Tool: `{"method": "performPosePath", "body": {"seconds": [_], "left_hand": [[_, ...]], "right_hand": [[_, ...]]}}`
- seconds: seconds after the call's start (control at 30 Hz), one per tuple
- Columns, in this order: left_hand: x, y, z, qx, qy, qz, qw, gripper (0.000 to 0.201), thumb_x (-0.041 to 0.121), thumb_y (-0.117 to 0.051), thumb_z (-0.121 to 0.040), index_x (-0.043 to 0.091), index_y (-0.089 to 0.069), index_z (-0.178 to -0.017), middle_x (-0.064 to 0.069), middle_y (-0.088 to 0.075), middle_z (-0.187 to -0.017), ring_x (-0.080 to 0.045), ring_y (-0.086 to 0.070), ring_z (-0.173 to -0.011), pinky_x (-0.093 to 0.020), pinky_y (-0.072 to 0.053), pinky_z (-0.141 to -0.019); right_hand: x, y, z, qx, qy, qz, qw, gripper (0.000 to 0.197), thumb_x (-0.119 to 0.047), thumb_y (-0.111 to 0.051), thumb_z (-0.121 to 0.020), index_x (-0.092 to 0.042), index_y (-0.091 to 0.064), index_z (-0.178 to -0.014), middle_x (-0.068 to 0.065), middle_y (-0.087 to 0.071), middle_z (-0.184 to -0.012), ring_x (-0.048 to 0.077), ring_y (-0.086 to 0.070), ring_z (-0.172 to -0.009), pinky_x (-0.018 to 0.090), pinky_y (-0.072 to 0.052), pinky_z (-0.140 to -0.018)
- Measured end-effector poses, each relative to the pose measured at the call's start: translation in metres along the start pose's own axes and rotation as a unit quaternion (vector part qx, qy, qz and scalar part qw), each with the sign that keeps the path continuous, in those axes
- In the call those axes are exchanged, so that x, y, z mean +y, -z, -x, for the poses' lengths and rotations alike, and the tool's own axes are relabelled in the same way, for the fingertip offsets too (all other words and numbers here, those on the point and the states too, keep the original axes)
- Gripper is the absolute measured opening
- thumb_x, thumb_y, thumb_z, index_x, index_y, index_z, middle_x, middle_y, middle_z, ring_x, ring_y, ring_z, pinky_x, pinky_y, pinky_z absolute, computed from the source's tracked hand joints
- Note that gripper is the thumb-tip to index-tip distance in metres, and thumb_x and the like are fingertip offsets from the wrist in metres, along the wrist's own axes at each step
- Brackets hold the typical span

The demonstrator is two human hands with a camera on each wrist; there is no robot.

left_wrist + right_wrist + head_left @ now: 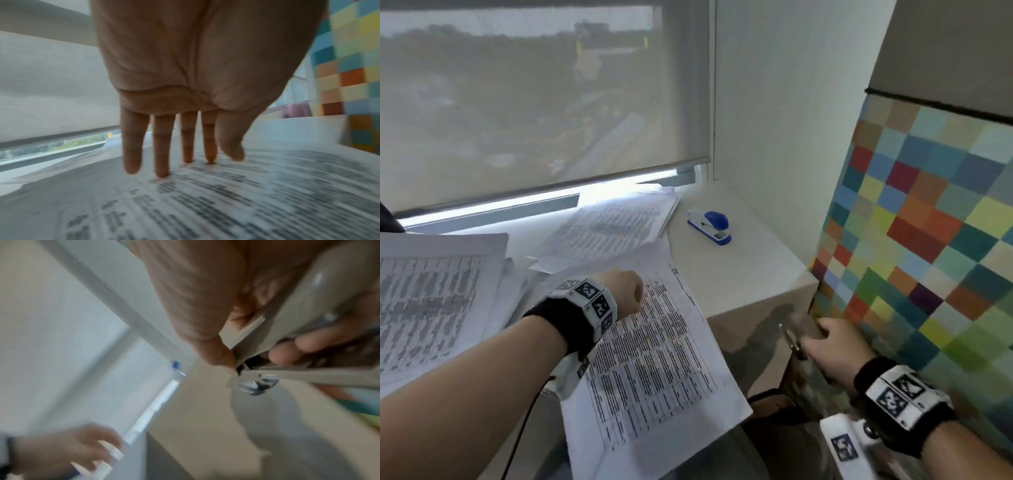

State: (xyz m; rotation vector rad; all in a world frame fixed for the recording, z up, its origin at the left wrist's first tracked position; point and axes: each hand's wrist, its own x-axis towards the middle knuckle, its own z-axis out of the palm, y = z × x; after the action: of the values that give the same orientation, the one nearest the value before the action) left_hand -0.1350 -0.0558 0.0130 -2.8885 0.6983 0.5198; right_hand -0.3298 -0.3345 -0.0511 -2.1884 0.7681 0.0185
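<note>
A printed sheet (654, 370) full of table rows lies tilted on the white ledge (743, 274), its near part hanging over the edge. My left hand (625, 291) presses on it with straight fingers, and the fingertips (162, 172) touch the paper (226, 203). My right hand (828, 346) is low at the ledge's front right corner and grips a grey stapler (794, 339). In the right wrist view, thumb and fingers wrap round the stapler (298, 313), whose metal nose points towards the ledge. A blue and white stapler (710, 226) stands on the ledge beyond both hands.
More printed paper stacks lie at the left (431, 298) and by the window (613, 222). A lowered roller blind (534, 102) covers the window behind. A wall of coloured squares (928, 240) stands close on the right.
</note>
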Motion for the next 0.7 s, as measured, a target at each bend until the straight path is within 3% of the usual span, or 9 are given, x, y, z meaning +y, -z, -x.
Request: {"method": "performPosePath", "body": {"seconds": [0.1,0.17,0.27,0.37,0.47,0.57,0.63,0.7], "left_hand": [[-0.021,0.0,-0.007,0.017,-0.015,0.05,0.999,0.031,0.017,-0.068,-0.09,0.022,-0.066,-0.12,0.005,-0.062,-0.127,-0.016,-0.058,-0.117,-0.027,-0.043,-0.099],[-0.03,-0.003,-0.014,0.034,-0.016,0.091,0.995,0.038,0.015,-0.075,-0.083,0.023,-0.065,-0.12,0.006,-0.063,-0.126,-0.014,-0.058,-0.114,-0.026,-0.044,-0.1],[-0.038,-0.007,-0.025,0.037,-0.013,0.101,0.994,0.065,0.021,-0.083,-0.074,0.023,-0.054,-0.132,0.004,-0.053,-0.137,-0.018,-0.049,-0.126,-0.031,-0.038,-0.109],[-0.048,-0.005,-0.035,0.033,0.0,0.111,0.993,0.104,0.031,-0.09,-0.062,0.027,-0.033,-0.148,0.006,-0.033,-0.152,-0.023,-0.034,-0.138,-0.044,-0.031,-0.116],[-0.06,-0.001,-0.046,0.001,0.027,0.079,0.997,0.132,0.05,-0.09,-0.052,0.029,-0.01,-0.155,0.008,-0.014,-0.162,-0.026,-0.018,-0.147,-0.051,-0.023,-0.118],[-0.069,-0.001,-0.054,-0.033,0.056,0.056,0.996,0.143,0.064,-0.086,-0.048,0.03,0.002,-0.155,0.007,-0.006,-0.163,-0.026,-0.007,-0.15,-0.051,-0.015,-0.12],[-0.072,-0.002,-0.059,-0.037,0.065,0.047,0.996,0.145,0.069,-0.084,-0.044,0.029,0.001,-0.155,0.005,-0.008,-0.163,-0.027,-0.009,-0.149,-0.052,-0.014,-0.12],[-0.073,-0.005,-0.062,-0.026,0.061,0.027,0.997,0.145,0.072,-0.083,-0.041,0.029,-0.003,-0.154,0.003,-0.017,-0.159,-0.029,-0.016,-0.146,-0.055,-0.016,-0.118]], "right_hand": [[-0.053,0.017,-0.014,0.056,0.073,-0.011,0.996,0.007,-0.016,-0.063,-0.085,-0.013,-0.062,-0.079,0.004,-0.068,-0.075,0.025,-0.064,-0.071,0.039,-0.055,-0.068],[-0.077,0.019,-0.031,0.06,0.083,0.011,0.995,0.012,-0.018,-0.063,-0.082,-0.01,-0.064,-0.074,0.008,-0.067,-0.068,0.025,-0.063,-0.063,0.035,-0.053,-0.061],[-0.107,0.01,-0.057,-0.001,0.051,0.084,0.995,0.021,-0.026,-0.062,-0.083,-0.009,-0.066,-0.072,0.01,-0.066,-0.066,0.026,-0.062,-0.063,0.029,-0.048,-0.059],[-0.133,-0.01,-0.086,-0.057,0.054,0.173,0.982,0.031,-0.034,-0.054,-0.089,-0.011,-0.062,-0.069,0.005,-0.06,-0.065,0.026,-0.061,-0.07,0.025,-0.045,-0.059],[-0.159,-0.037,-0.11,-0.055,0.07,0.196,0.977,0.039,-0.044,-0.047,-0.092,-0.011,-0.068,-0.093,0.01,-0.065,-0.087,0.029,-0.064,-0.086,0.032,-0.052,-0.077],[-0.187,-0.054,-0.133,0.039,0.095,0.245,0.964,0.049,-0.055,-0.047,-0.087,-0.02,-0.056,-0.121,0.011,-0.045,-0.124,0.031,-0.045,-0.114,0.038,-0.041,-0.096],[-0.207,-0.055,-0.155,0.102,0.103,0.197,0.97,0.053,-0.051,-0.052,-0.085,-0.024,-0.047,-0.13,0.009,-0.034,-0.131,0.031,-0.035,-0.121,0.042,-0.037,-0.101],[-0.217,-0.051,-0.18,0.107,0.099,0.223,0.964,0.056,-0.052,-0.055,-0.083,-0.022,-0.046,-0.129,0.01,-0.038,-0.131,0.032,-0.038,-0.12,0.041,-0.038,-0.097]]}}
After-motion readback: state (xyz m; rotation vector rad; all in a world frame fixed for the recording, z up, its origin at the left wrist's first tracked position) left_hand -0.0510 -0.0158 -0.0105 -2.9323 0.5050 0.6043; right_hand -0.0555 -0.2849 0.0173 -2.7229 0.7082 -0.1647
